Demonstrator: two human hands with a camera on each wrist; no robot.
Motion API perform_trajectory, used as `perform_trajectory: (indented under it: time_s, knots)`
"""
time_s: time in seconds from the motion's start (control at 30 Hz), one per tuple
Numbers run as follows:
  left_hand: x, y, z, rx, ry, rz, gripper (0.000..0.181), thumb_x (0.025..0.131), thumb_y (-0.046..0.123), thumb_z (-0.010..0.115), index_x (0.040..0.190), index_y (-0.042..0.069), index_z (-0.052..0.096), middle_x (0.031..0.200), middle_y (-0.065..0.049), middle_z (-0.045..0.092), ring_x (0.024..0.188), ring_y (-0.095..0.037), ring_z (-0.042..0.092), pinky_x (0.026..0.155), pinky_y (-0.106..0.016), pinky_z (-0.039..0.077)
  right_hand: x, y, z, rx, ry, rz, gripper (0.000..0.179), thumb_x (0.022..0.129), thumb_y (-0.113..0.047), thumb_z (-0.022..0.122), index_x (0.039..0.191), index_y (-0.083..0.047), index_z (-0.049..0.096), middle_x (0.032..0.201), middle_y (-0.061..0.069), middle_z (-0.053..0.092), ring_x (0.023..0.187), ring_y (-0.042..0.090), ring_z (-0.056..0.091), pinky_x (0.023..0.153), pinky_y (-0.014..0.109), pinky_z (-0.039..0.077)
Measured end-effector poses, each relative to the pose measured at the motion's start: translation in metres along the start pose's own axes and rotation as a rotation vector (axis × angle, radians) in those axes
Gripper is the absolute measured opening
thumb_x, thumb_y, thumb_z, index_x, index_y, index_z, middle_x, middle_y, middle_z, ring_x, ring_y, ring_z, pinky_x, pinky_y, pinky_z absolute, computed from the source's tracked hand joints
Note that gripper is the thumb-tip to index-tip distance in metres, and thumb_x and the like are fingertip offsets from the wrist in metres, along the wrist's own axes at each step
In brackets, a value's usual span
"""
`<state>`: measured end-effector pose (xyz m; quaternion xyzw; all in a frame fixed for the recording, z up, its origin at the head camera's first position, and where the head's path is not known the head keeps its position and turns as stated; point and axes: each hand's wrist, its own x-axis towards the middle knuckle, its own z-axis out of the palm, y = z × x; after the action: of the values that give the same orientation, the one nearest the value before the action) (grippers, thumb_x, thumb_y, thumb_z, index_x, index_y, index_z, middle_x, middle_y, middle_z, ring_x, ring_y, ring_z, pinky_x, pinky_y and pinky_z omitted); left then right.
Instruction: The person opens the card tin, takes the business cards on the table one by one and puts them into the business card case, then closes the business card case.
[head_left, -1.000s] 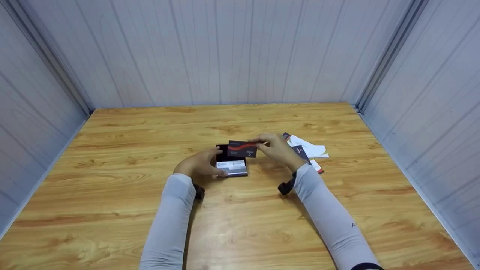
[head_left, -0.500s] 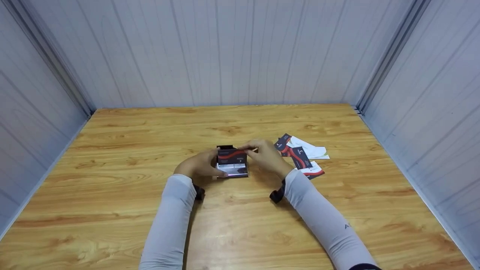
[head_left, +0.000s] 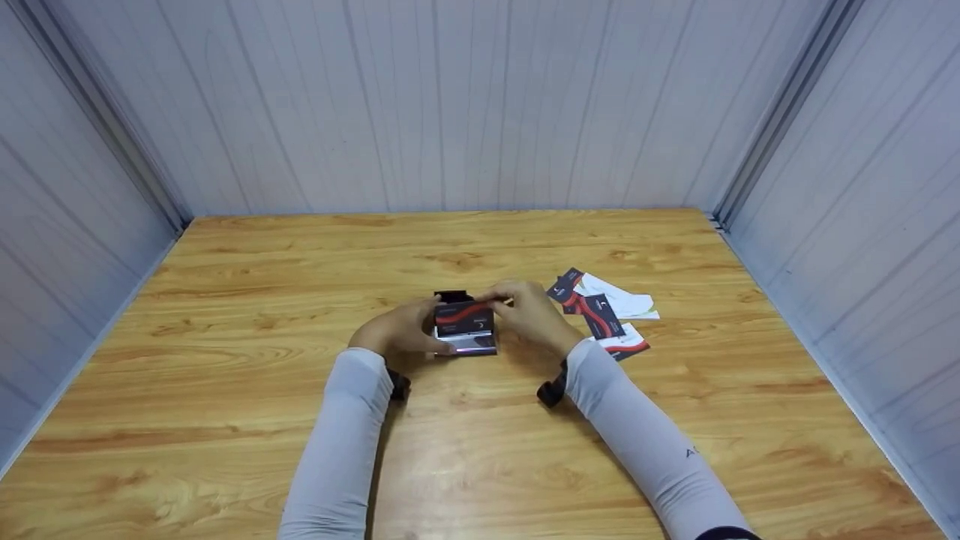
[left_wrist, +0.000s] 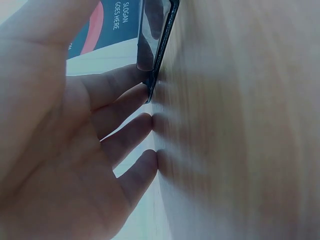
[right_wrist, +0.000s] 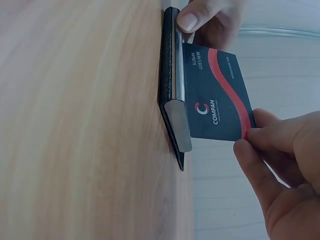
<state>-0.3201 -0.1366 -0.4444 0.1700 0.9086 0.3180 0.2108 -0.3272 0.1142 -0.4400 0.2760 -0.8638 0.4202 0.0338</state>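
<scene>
A black-and-metal business card case (right_wrist: 172,65) lies opened on the table, its dark lid flap (head_left: 450,295) at the far side. My left hand (head_left: 395,328) holds the case at its left end, thumb on the near edge and fingers at the back; two fingertips touch the tabletop in the left wrist view. Between thumb and fingers, my right hand (head_left: 529,315) pinches the corner of a dark business card (right_wrist: 215,95) with a red wavy stripe. The card stands tilted, its lower edge at the case's opening; whether it is inside is hard to tell.
Right of the case lie several loose cards: dark ones with red stripes (head_left: 602,315), white ones (head_left: 619,298) and a white-and-red one (head_left: 628,341). They partly overlap on the wooden table (head_left: 465,450). Pale panel walls (head_left: 465,105) enclose the table at the back and sides.
My right hand has brought the dark card left and down from above the case to its opening, lowering it slightly more lately. My left hand has stayed on the case.
</scene>
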Motion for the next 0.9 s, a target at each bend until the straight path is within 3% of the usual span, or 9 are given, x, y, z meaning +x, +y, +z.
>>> perform_trajectory:
  time_s: [0.27, 0.37, 0.6, 0.73, 0.9]
  knots:
    - [0.0004, -0.0010, 0.0002, -0.019, 0.000, 0.031, 0.103, 0.082, 0.042, 0.084, 0.160, 0.009, 0.025, 0.152, -0.009, 0.042, 0.134, -0.025, 0.043, 0.115, -0.046, 0.029, -0.0007, 0.0028, 0.0031, -0.006, -0.001, -0.032, 0.023, 0.095, 0.003, 0.065, 0.111, -0.006, 0.078, 0.111, 0.006, 0.073, 0.104, 0.018, 0.066, 0.084, 0.033, 0.056]
    - [0.0004, -0.0009, 0.0003, 0.001, 0.003, 0.013, 0.100, 0.082, 0.043, 0.083, 0.159, 0.013, 0.028, 0.156, -0.009, 0.038, 0.134, -0.025, 0.042, 0.114, -0.046, 0.030, -0.0008, 0.0042, 0.0037, -0.022, -0.040, -0.026, 0.025, 0.095, 0.004, 0.064, 0.112, -0.007, 0.078, 0.113, 0.006, 0.072, 0.105, 0.019, 0.066, 0.086, 0.033, 0.055]
    - [0.0002, 0.0001, -0.0006, 0.015, -0.005, -0.027, 0.100, 0.082, 0.046, 0.082, 0.160, 0.016, 0.028, 0.164, -0.008, 0.024, 0.147, -0.028, 0.025, 0.118, -0.049, 0.023, 0.0000, 0.0042, 0.0032, -0.058, -0.123, 0.013, 0.025, 0.096, 0.003, 0.062, 0.112, -0.009, 0.078, 0.116, 0.007, 0.071, 0.111, 0.019, 0.064, 0.092, 0.035, 0.053]
    - [-0.0006, 0.0010, -0.0007, 0.009, -0.001, -0.030, 0.098, 0.082, 0.046, 0.082, 0.160, 0.016, 0.029, 0.164, -0.007, 0.024, 0.146, -0.028, 0.027, 0.117, -0.049, 0.023, 0.0003, 0.0040, 0.0022, -0.083, -0.154, 0.002, 0.025, 0.096, 0.002, 0.061, 0.114, -0.008, 0.076, 0.116, 0.008, 0.071, 0.110, 0.021, 0.064, 0.093, 0.036, 0.052]
    - [-0.0023, 0.0020, -0.0003, 0.023, -0.005, -0.011, 0.097, 0.083, 0.047, 0.081, 0.160, 0.016, 0.029, 0.165, -0.008, 0.019, 0.149, -0.030, 0.021, 0.118, -0.051, 0.021, -0.0008, 0.0071, 0.0015, -0.150, -0.285, 0.007, 0.029, 0.098, 0.000, 0.059, 0.124, -0.005, 0.070, 0.119, 0.011, 0.068, 0.108, 0.025, 0.064, 0.093, 0.039, 0.052]
